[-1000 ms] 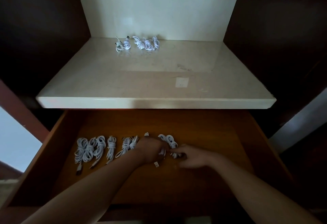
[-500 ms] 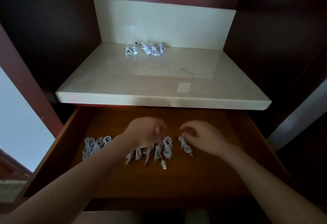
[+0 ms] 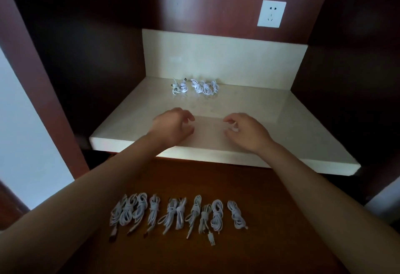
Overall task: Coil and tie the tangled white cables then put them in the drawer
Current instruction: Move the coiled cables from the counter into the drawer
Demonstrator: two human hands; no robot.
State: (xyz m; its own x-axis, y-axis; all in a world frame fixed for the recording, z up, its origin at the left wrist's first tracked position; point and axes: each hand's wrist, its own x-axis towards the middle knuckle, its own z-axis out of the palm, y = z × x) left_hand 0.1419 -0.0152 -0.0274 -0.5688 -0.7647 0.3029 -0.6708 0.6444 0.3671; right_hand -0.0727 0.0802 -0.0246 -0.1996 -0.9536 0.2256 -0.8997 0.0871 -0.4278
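White cables, thin and round-sheathed, lie in two small clumps at the back of the desk, close to its upstand and well beyond both hands. The left clump shows two plug ends sticking up. The right clump is a looser knot of loops, and its ends cannot be made out.

Left hand: over the front half of the desk, fingers loosely curled, holding nothing. Right hand: same posture, beside it with a gap between, also empty. Neither touches a cable.

Drawer: open below the desk edge. A row of tied coils lies across its floor, side by side, some touching, a few plugs trailing toward the camera.

Handling, judged: each cable is light and limp, with no stiffness except at the plugs. The smooth sheath is likely to slide on the polished stone and to spring out of a loose coil. Loops may snag their neighbours, so lifting one cable could drag others along. Best hold: pinch a plug end to free one cable, then grip the coil across its middle while wrapping the tail.
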